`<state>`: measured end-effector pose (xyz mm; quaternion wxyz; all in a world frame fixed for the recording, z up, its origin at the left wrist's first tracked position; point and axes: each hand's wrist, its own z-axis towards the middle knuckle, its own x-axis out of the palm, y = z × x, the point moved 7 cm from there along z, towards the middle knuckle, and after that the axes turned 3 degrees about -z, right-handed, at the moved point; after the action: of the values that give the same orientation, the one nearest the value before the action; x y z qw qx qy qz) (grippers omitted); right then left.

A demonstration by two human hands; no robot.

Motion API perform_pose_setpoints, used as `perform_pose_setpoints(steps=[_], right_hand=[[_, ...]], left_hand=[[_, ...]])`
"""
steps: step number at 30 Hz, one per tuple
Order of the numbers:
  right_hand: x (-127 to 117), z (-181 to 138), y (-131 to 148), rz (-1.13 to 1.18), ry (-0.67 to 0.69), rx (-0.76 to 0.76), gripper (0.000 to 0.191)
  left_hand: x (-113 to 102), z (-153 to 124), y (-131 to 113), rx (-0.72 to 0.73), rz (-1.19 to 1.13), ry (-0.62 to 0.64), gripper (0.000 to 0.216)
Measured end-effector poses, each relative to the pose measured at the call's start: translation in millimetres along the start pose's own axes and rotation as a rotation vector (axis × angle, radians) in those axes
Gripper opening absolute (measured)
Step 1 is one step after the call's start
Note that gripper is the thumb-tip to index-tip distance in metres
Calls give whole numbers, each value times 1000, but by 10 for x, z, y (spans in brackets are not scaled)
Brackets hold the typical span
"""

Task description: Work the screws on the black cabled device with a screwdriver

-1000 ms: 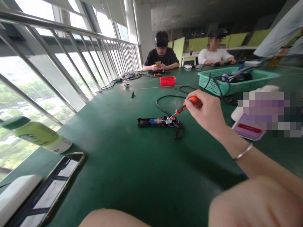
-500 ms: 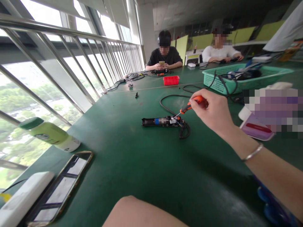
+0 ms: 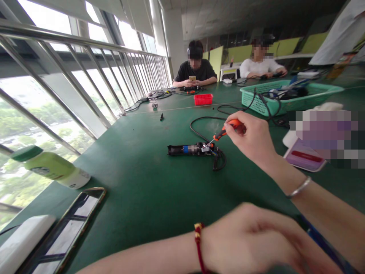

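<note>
My right hand [image 3: 252, 137] is closed around the handle of an orange and black screwdriver [image 3: 226, 129]. The screwdriver's tip points down at the wired end of a black cylindrical device [image 3: 186, 149], which lies on its side on the green table. A blue band and a grey metal section show along the device's body, and a black cable loops out of it. In the foreground is my left hand [image 3: 251, 239], wearing a red string bracelet [image 3: 198, 238]. It is blurred and its fingers are turned away, so whether it holds anything is hidden.
On the left lie a phone [image 3: 65, 232], a white power strip [image 3: 27, 243] and a green bottle [image 3: 53, 167]. A red bin [image 3: 203, 99] and a green basket [image 3: 258, 102] of cables stand farther back. A purple-screened phone [image 3: 305, 156] lies right. Two people sit across the table.
My left forearm and hand have swung up and to the right across the foreground. The screwdriver stays at the device in my right hand. The view has shifted slightly.
</note>
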<state>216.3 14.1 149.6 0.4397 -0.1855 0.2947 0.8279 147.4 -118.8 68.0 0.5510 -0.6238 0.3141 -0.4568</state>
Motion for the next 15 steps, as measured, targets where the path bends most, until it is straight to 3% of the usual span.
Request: perform_pose_setpoints(steps=[2, 4, 5, 7, 10, 15], right_hand=[[2, 2, -3, -4, 4, 10, 8], [2, 0, -4, -18, 7, 22, 9], [4, -2, -7, -24, 7, 30, 10], [2, -7, -17, -26, 1, 49, 14], [-2, -9, -32, -8, -11, 70, 20], [23, -5, 5, 7, 51, 64, 12]], left_hand=[[-660, -27, -351, 181, 230, -379, 35], [-1265, -189, -568, 275, 584, -748, 29], [-1506, -276, -620, 285, 793, -898, 25], [-1874, -382, -584, 208, 1167, -1074, 24], [-2192, -415, -373, 75, 1443, -1113, 32], [-2226, -334, -148, -41, 1631, -959, 37]])
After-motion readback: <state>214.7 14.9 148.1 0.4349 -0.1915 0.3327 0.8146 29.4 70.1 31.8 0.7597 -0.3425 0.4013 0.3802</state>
